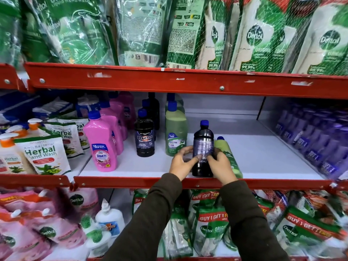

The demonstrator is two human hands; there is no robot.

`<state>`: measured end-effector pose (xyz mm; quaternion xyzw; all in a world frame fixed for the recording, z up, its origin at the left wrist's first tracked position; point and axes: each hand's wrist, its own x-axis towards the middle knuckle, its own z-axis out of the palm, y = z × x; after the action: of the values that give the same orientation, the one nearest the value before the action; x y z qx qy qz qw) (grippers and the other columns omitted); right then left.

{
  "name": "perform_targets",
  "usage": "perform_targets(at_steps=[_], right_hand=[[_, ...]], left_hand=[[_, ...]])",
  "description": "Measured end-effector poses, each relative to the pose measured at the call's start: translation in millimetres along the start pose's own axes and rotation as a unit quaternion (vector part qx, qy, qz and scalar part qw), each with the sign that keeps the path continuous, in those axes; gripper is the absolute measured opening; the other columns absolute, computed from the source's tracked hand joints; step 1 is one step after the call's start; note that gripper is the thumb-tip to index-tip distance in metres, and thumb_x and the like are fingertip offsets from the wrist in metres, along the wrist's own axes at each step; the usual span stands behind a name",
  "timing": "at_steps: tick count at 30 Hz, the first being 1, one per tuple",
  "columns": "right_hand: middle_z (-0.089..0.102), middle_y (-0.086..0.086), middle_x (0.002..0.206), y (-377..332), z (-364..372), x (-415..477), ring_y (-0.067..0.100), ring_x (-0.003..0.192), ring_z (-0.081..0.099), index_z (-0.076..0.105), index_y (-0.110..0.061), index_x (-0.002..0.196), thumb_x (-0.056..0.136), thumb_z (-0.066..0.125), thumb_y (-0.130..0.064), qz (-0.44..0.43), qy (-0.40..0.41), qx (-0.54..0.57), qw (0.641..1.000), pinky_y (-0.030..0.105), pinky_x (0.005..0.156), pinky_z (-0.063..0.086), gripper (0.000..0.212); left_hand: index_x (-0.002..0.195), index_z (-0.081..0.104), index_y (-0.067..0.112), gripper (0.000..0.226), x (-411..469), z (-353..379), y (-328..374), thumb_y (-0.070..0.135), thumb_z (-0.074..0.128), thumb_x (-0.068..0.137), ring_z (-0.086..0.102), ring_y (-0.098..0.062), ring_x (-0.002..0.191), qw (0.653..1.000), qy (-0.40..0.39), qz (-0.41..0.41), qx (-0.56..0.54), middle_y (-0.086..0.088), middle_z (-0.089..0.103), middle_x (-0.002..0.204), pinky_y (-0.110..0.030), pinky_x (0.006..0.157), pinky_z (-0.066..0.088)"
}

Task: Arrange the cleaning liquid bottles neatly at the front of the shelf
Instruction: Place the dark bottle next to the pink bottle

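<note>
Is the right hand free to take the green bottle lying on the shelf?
Probably not yet: the right hand and left hand both grip the dark bottle. The green bottle lies just behind that hand, nothing else blocking it.

A store shelving unit fills the view. Red metal rails (169, 81) with bolts and torn label scraps run across above the hands, and another red rail (131, 182) passes just beneath them. The white shelf board (263, 153) between the rails stretches back to a pale rear panel (222, 104), with bare space to the right of the hands. A dark upright divider (260, 108) stands up and to the right of the hands. Green refill pouches (263, 40) crowd the shelf overhead, some in netting. Light is even and bright, without hard shadows.
</note>
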<state>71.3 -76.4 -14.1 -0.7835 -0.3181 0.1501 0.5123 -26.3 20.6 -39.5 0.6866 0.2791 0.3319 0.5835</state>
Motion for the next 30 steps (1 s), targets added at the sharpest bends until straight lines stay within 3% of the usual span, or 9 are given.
perform_targets(at_steps=[4,7,9,11,18,21,24,28,30], right_hand=[[0.065,0.012,0.129,-4,7,-17,0.023,0.119,0.062,0.050,-0.005,0.136,0.094,0.061,-0.004,-0.074,-0.004,0.100,0.992,0.039,0.107,0.048,0.043],[0.064,-0.002,0.122,-12,25,-29,-0.001,0.107,0.064,0.049,-0.012,0.134,0.093,0.064,-0.006,-0.118,-0.004,0.138,0.983,0.014,0.092,0.051,0.045],[0.063,-0.012,0.118,-21,47,-35,-0.014,0.100,0.062,0.049,-0.019,0.130,0.092,0.066,-0.006,-0.141,-0.012,0.155,0.978,0.006,0.083,0.049,0.044],[0.064,-0.014,0.116,-31,73,-41,-0.014,0.099,0.063,0.048,-0.021,0.129,0.091,0.066,-0.004,-0.150,-0.019,0.175,0.973,0.008,0.084,0.050,0.046],[0.063,0.007,0.126,-50,149,-47,0.015,0.115,0.062,0.048,-0.017,0.129,0.089,0.066,0.000,-0.151,-0.068,0.184,0.969,0.033,0.104,0.051,0.047],[0.063,0.009,0.128,-50,159,-43,0.019,0.118,0.063,0.047,-0.012,0.131,0.089,0.067,-0.001,-0.147,-0.071,0.184,0.969,0.035,0.105,0.051,0.048],[0.062,0.005,0.128,-49,158,-39,0.018,0.117,0.063,0.046,-0.011,0.135,0.089,0.067,-0.001,-0.145,-0.073,0.185,0.969,0.031,0.104,0.051,0.052],[0.065,0.001,0.117,-45,157,-40,0.019,0.108,0.068,0.053,-0.010,0.120,0.087,0.070,-0.001,-0.113,-0.047,0.225,0.967,0.023,0.092,0.057,0.038],[0.068,0.007,0.114,-42,159,-39,0.024,0.106,0.069,0.060,-0.006,0.111,0.090,0.065,0.000,-0.115,-0.031,0.214,0.970,0.032,0.093,0.059,0.022]], left_hand=[[0.130,0.057,0.020,0.047,-14,-15,2,0.012,0.072,0.086,0.065,-0.028,0.114,0.998,0.026,0.058,-0.013,-0.001,0.063,0.126,-0.040,0.100,0.053],[0.132,0.055,0.019,0.047,-22,-33,1,0.007,0.069,0.088,0.067,-0.013,0.105,0.993,0.062,0.101,-0.027,-0.004,0.066,0.126,-0.023,0.092,0.053],[0.130,0.053,0.024,0.046,-28,-53,0,0.004,0.065,0.090,0.064,0.002,0.102,0.988,0.094,0.117,-0.033,0.000,0.064,0.124,-0.012,0.089,0.050],[0.132,0.050,0.023,0.047,-34,-75,-3,0.001,0.061,0.092,0.061,0.010,0.104,0.983,0.129,0.128,-0.026,0.002,0.059,0.127,-0.006,0.091,0.047],[0.137,0.042,0.009,0.044,-38,-136,-20,-0.005,0.047,0.095,0.052,-0.015,0.116,0.973,0.194,0.119,0.036,-0.002,0.052,0.127,0.006,0.089,0.034],[0.135,0.041,0.011,0.037,-36,-146,-21,-0.001,0.041,0.100,0.052,-0.011,0.115,0.979,0.165,0.111,0.037,-0.001,0.053,0.126,-0.004,0.095,0.036],[0.119,0.047,0.023,0.024,-35,-147,-21,0.008,0.037,0.104,0.055,0.002,0.106,0.978,0.182,0.105,-0.007,0.007,0.058,0.117,-0.005,0.093,0.040],[0.101,0.050,0.017,0.016,-31,-149,-23,0.011,0.036,0.105,0.056,-0.019,0.097,0.968,0.230,0.091,-0.036,-0.003,0.060,0.101,-0.035,0.094,0.047],[0.099,0.049,0.013,0.014,-29,-149,-22,0.006,0.037,0.103,0.054,-0.023,0.097,0.969,0.230,0.093,-0.014,-0.009,0.057,0.101,-0.047,0.098,0.045]])
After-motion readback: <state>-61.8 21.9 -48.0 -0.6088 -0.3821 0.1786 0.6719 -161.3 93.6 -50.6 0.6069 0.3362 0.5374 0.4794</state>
